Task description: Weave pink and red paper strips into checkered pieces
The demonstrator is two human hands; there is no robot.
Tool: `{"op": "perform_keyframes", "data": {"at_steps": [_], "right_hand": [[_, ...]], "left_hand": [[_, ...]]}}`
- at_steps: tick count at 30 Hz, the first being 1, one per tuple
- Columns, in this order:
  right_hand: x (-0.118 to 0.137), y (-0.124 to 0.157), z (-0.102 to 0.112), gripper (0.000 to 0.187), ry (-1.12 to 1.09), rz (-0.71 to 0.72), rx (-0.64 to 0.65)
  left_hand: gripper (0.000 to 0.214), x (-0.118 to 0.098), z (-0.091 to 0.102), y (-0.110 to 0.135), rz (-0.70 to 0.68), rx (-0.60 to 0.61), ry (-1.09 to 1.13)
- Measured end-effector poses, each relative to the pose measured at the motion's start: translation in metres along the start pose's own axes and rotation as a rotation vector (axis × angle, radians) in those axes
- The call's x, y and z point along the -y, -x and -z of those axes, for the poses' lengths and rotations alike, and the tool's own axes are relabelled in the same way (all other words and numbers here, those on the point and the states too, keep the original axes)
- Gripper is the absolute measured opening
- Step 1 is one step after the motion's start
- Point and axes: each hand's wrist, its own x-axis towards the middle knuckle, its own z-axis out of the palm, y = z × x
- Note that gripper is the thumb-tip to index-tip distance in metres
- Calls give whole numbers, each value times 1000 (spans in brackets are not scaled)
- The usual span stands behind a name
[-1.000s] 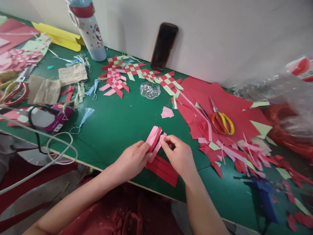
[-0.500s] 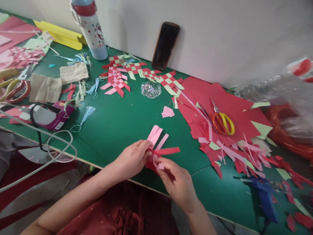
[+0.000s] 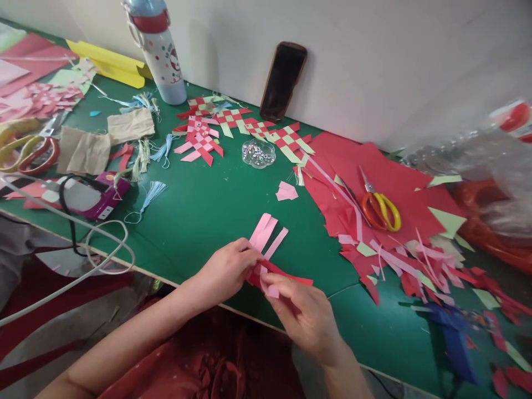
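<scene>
My left hand point(image 3: 226, 270) pinches a bundle of pink paper strips point(image 3: 266, 233) near the front edge of the green table point(image 3: 199, 205). Their free ends fan out away from me. My right hand point(image 3: 303, 313) is closed on a red paper strip point(image 3: 286, 273) that lies crosswise over the pink ones. More red strips sit under my hands, mostly hidden.
Orange-and-yellow scissors point(image 3: 378, 205) lie on red paper sheets point(image 3: 374, 166) with scraps at right. Woven paper pieces point(image 3: 233, 124), a clear dish of beads point(image 3: 258, 153), a phone point(image 3: 283, 81) against the wall and a bottle point(image 3: 160, 52) stand behind. A blue glue gun point(image 3: 453, 338) is front right.
My right hand drew back toward me and pulled a red strip across the pink strips. The left hand kept its grip in place.
</scene>
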Motion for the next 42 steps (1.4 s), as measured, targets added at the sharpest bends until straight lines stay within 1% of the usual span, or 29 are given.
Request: {"op": "perform_keyframes", "data": {"at_steps": [2, 7, 12, 17, 20, 23, 27, 30, 33, 35, 39, 42], "right_hand": [[-1, -2, 0, 17, 0, -41, -25], [-9, -13, -3, 14, 16, -324, -136], [-17, -30, -6, 15, -60, -417, -164], [-18, -39, -5, 13, -48, -444, -140], [-17, -42, -3, 14, -21, -446, -139], [-18, -43, -1, 16, 24, -445, -126], [-20, -48, 2, 18, 58, -456, -111], [-23, -50, 4, 18, 73, -465, -88], [-26, -50, 4, 17, 95, -465, -61], [-27, -50, 4, 16, 93, -463, -63], [-27, -48, 3, 17, 58, -475, -59], [-26, -49, 2, 13, 98, -472, -7]], "left_hand": [[35, 0, -1, 0, 6, -2, 1], [28, -3, 2, -2, 81, 10, -11], [17, -3, 1, -1, 116, 25, -56], [23, -2, -5, -1, 100, 2, -150], [22, -5, -6, -2, 110, -1, -186], [21, -7, -7, -2, 112, 21, -223], [16, -7, -7, -1, 104, 24, -237], [18, -5, -5, -1, 133, 23, -156], [32, -4, -2, 0, 180, 45, -5], [38, -3, 1, 1, 203, 58, 56], [37, -3, 3, 3, 220, 44, 89], [35, -2, 3, 3, 210, 25, 129]]}}
